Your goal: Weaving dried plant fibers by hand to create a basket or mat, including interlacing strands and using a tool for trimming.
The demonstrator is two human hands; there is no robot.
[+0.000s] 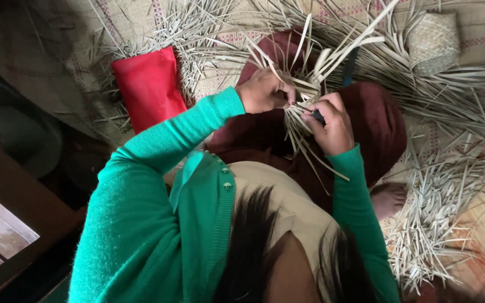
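Nearest the camera hang dark hair (254,247) and the green cardigan (158,224), whose two sleeves reach forward over a maroon skirt (377,129). The skirt serves as the landmark here: both hands work just above its lap.

The left hand (264,90) sits over the skirt's left part, fingers curled tight and pinching pale palm-leaf strips (310,73) between thumb and fingertips. The right hand (332,124) is just beside it, over the skirt's middle, fingers clenched around a dark slim tool (316,116) and pressing the same strips; what kind of tool it is cannot be told. The two hands almost touch.

The bundle of strips lies between the hands and fans out both ways. Its long axis runs from low near the lap, where loose ends (321,163) point down toward the body, up and away to the far right, where the longer free ends (366,33) point outward past the skirt's far edge.

A bare foot (389,197) shows at the skirt's right hem. Right of the skirt lies a heap of cut strips (439,224) on the woven mat (478,33). Left of the skirt, well apart, lies a red packet (148,84). Beyond the skirt, at the far right, stands a small woven basket (434,40) amid more scattered strips.
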